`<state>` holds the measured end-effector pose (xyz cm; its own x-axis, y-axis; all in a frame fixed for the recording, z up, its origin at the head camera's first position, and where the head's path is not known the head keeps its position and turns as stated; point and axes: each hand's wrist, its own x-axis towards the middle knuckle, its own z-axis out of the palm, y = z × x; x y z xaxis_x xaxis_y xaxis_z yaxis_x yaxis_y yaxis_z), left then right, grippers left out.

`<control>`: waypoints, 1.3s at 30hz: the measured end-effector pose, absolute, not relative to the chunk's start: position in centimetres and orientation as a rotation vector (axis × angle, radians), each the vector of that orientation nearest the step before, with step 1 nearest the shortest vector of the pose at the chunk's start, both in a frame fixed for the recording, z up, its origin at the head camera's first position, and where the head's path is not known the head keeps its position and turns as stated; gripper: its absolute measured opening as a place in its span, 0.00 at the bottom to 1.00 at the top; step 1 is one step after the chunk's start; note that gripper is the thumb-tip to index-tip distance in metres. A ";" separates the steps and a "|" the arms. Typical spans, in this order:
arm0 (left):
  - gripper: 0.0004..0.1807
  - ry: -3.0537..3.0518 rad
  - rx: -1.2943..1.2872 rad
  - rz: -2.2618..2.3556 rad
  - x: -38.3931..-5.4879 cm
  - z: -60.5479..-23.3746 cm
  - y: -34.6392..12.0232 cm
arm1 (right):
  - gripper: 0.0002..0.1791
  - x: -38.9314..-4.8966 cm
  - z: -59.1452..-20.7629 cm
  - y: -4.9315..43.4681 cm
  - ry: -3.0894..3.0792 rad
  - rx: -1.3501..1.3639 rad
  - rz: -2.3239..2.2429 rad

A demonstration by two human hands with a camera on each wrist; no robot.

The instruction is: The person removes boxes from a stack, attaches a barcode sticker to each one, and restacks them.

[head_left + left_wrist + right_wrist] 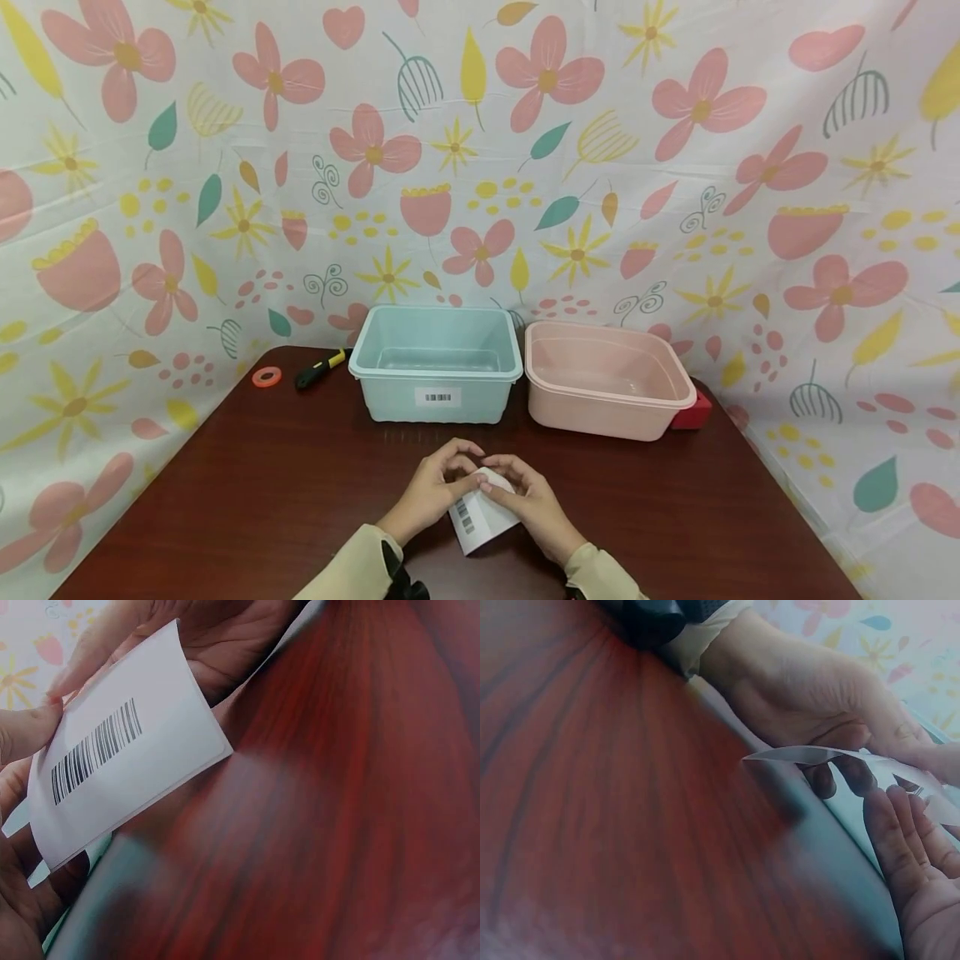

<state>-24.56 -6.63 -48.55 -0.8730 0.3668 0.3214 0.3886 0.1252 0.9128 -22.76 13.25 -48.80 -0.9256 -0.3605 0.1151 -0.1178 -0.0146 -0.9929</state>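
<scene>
A white barcode label [489, 523] with black bars is held low over the table, in front of the bins. My left hand [433, 493] pinches its upper left edge, the thumb on the barcode face. From the other side my right hand [542, 510] pinches the upper right part, its thumb close to the left one. In the left wrist view the label [127, 750] bends slightly, with its lower corner free. Edge-on in the right wrist view, the label [795, 755] curves between the hands, and some fingers lie behind it.
A light blue bin [390, 392] with a barcode label stands at the back, beside a pink bin [592, 417]. A red object [693, 412] is partly hidden behind the pink bin. At the back left lie an orange tape roll [267, 377] and a yellow-and-black tool [321, 368].
</scene>
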 end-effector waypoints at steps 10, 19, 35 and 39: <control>0.19 -2.325 -0.737 -1.926 -24.9 -49.1 -6.6 | 0.30 -23.4 -49.3 13.7 1.978 -0.404 -2.166; 0.16 -2.298 -0.791 -1.940 -23.4 -46.9 -6.7 | 0.35 -23.7 -49.0 14.0 1.933 -0.259 -2.289; 0.17 -2.316 -0.858 -1.844 -23.0 -46.2 -6.7 | 0.35 -23.8 -49.0 14.1 1.874 -0.276 -2.304; 0.17 -2.319 -0.861 -1.835 -23.0 -46.1 -6.7 | 0.36 -23.7 -49.1 14.2 1.870 -0.278 -2.299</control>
<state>-22.99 -6.67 -46.07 -0.8421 0.3837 0.3789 0.4570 0.1349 0.8792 -23.75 14.16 -49.08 -0.9691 -0.2435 0.0403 0.0102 -0.2025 -0.9792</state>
